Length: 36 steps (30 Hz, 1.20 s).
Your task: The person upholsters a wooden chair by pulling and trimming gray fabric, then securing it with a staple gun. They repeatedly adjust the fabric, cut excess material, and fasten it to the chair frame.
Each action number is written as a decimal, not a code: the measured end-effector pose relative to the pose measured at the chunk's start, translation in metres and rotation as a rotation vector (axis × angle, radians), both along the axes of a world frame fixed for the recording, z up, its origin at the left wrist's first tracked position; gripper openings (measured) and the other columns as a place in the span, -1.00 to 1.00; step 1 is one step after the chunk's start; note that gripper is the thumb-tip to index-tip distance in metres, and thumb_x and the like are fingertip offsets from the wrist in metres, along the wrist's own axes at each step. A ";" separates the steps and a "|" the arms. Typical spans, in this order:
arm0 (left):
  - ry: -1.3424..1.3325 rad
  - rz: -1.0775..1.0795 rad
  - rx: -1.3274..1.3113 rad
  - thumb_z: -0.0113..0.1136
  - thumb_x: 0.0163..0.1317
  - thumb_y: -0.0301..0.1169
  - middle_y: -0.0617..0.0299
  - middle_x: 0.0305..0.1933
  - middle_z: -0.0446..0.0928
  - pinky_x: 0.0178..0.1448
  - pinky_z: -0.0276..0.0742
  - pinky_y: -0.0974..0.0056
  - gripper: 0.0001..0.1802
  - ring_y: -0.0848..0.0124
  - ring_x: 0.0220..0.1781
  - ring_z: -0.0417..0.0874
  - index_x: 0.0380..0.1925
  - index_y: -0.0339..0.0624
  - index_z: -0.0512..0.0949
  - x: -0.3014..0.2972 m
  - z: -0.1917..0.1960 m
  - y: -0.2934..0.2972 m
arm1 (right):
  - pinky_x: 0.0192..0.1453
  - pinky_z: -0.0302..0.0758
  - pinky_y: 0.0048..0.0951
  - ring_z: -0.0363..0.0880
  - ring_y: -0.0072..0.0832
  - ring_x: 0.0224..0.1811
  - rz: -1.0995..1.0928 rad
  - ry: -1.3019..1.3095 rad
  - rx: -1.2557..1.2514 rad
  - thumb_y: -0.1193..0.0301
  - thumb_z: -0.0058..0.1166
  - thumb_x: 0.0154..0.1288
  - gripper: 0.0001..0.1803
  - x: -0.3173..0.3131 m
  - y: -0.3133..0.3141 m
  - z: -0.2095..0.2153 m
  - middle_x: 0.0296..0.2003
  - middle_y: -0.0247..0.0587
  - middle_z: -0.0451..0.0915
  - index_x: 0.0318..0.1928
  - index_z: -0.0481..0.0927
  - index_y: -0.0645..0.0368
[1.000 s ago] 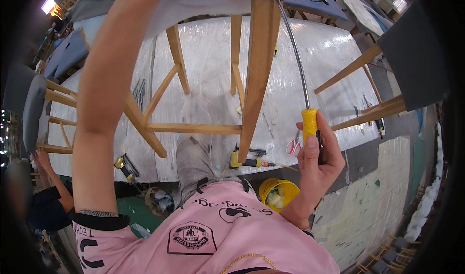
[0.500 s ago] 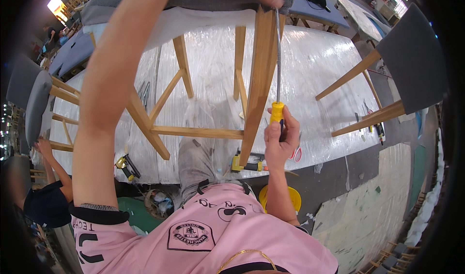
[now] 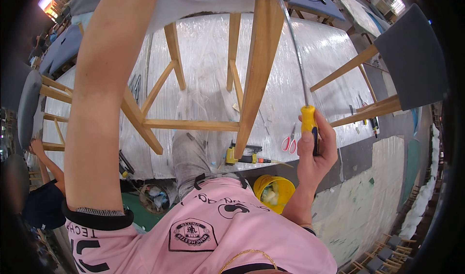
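My right hand [image 3: 317, 157] is closed round the yellow and dark handle of a long screwdriver [image 3: 308, 119]. Its thin metal shaft slants up and left, and the tip end meets the grey upholstery beside the top of a wooden leg of a chair [image 3: 261, 65]. That chair stands in front of me with grey fabric and white lining along its top edge. My left forearm [image 3: 109, 70] reaches up across the chair's left side. The left hand itself lies beyond the upper edge of the picture.
A plastic-wrapped table [image 3: 203, 46] carries the chair, a yellow-black staple gun [image 3: 237, 155], and red-handled scissors [image 3: 289, 143]. Another grey chair [image 3: 411, 61] is at right. Below are a yellow bucket [image 3: 261, 187] and a waste basket [image 3: 155, 196]. A co-worker [image 3: 43, 201] is at left.
My right hand has swung right with the screwdriver, tilting its shaft from near upright to slanted. My left fingers, seen earlier by the leg's top, have left the picture.
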<state>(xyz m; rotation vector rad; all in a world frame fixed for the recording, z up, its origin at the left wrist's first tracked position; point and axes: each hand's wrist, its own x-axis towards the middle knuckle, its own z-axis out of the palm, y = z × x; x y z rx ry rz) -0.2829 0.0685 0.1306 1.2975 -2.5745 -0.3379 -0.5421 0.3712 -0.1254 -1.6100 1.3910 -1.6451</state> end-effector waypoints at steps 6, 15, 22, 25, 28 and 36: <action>0.005 0.009 -0.007 -0.04 0.47 0.22 -0.04 0.59 0.28 0.64 0.06 0.14 -0.23 0.10 0.60 0.28 0.41 -0.11 0.48 0.002 -0.002 0.005 | -0.21 0.44 -0.68 0.53 -0.73 -0.30 -0.029 -0.053 0.164 0.45 0.24 0.46 -0.62 0.003 0.006 0.016 -0.13 -0.20 0.73 0.22 0.63 0.30; -0.019 0.073 0.003 -0.02 0.43 0.27 -0.05 0.58 0.30 0.64 0.07 0.12 -0.20 0.09 0.60 0.29 0.41 -0.11 0.49 -0.002 -0.002 0.001 | 0.03 0.52 -0.58 0.66 -0.58 -0.10 -0.122 0.043 0.220 0.48 0.23 0.45 -0.65 0.008 0.023 0.058 -0.03 -0.07 0.74 0.18 0.65 0.35; -0.022 0.083 0.008 -0.01 0.40 0.30 -0.06 0.57 0.31 0.63 0.08 0.11 -0.17 0.09 0.59 0.30 0.40 -0.11 0.50 0.000 0.000 0.014 | 0.16 0.55 -0.48 0.70 -0.37 0.11 -0.007 0.072 0.117 0.49 0.09 0.54 -0.63 0.010 0.013 0.019 0.10 0.01 0.66 0.28 0.54 0.29; -0.021 0.092 0.003 0.00 0.39 0.31 -0.06 0.57 0.31 0.63 0.08 0.10 -0.16 0.09 0.59 0.30 0.40 -0.11 0.50 -0.003 -0.002 0.012 | 0.17 0.56 -0.46 0.71 -0.37 0.08 -0.003 0.088 -0.056 0.49 0.09 0.54 -0.61 0.022 -0.011 -0.031 0.09 -0.01 0.65 0.30 0.49 0.28; -0.025 0.119 0.002 0.00 0.38 0.33 -0.06 0.56 0.32 0.63 0.08 0.10 -0.14 0.09 0.59 0.30 0.40 -0.11 0.50 -0.006 -0.004 0.006 | 0.09 0.55 -0.42 0.68 -0.34 -0.01 -0.028 0.048 -0.244 0.52 0.14 0.49 -0.64 0.039 -0.050 -0.075 0.04 0.03 0.66 0.23 0.51 0.29; -0.024 0.218 0.036 0.03 0.35 0.35 -0.06 0.55 0.35 0.62 0.09 0.11 -0.13 0.10 0.57 0.33 0.39 -0.09 0.51 -0.010 -0.004 0.008 | 0.03 0.52 -0.48 0.62 -0.48 -0.08 0.080 -0.208 -0.080 0.50 0.21 0.46 -0.62 0.041 -0.062 -0.092 0.00 -0.04 0.67 0.23 0.54 0.28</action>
